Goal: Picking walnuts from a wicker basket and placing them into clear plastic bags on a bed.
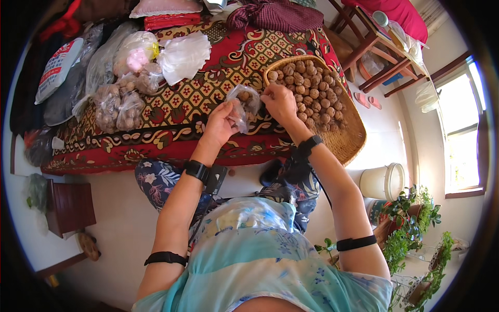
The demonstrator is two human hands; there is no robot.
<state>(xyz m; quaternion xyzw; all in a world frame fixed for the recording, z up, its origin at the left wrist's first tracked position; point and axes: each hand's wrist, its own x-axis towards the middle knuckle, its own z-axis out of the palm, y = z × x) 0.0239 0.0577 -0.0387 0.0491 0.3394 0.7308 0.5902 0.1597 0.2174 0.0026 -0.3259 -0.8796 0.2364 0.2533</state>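
Note:
My left hand (221, 121) grips the side of a clear plastic bag (243, 113) that has several walnuts inside. Just right of the bag's mouth is my right hand (278, 100), fingers curled, over the left edge of a wicker basket (343, 150). Whether it holds anything is hidden. Many loose walnuts (314, 93) fill the upper part of the basket. Tied clear bags of walnuts (107, 107) lie in a group at the left on the patterned bed cover (175, 101). Above them is a stack of flat white plastic bags (185, 56).
A checked purple cloth (275, 16) and a pink pillow (165, 7) lie at the far edge. A wooden chair (374, 43) stands at the upper right, a white bucket (384, 181) and potted plants (409, 230) at the right. A printed sack (60, 70) lies at the left.

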